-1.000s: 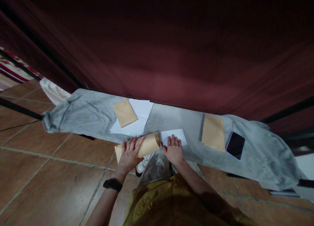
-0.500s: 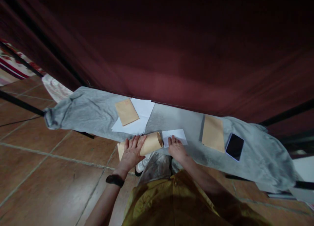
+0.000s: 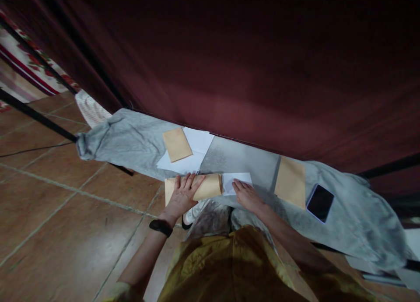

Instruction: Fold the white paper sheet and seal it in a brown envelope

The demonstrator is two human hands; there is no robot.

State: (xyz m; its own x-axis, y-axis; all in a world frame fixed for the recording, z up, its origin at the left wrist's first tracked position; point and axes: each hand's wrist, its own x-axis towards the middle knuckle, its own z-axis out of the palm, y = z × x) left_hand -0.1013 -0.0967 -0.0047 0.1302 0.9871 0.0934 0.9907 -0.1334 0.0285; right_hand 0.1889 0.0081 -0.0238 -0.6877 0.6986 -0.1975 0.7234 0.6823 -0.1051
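Note:
My left hand (image 3: 183, 195) lies flat with fingers stretched over a brown envelope (image 3: 207, 187) at the near edge of a grey cloth-covered surface (image 3: 243, 159). The envelope bulges open toward its right end. My right hand (image 3: 246, 194) rests with fingers extended on a folded white paper (image 3: 236, 180) that lies at the envelope's mouth. A black watch sits on my left wrist.
Another brown envelope (image 3: 177, 144) lies on white sheets (image 3: 197, 151) further back left. A third brown envelope (image 3: 290, 182) and a dark phone (image 3: 320, 202) lie to the right. A dark red curtain (image 3: 262, 74) hangs behind. Tiled floor (image 3: 65, 223) is to the left.
The view has shifted, so everything sits a little more to the right. My right hand has slid the white paper closer to the envelope's open end. The envelope looks flatter.

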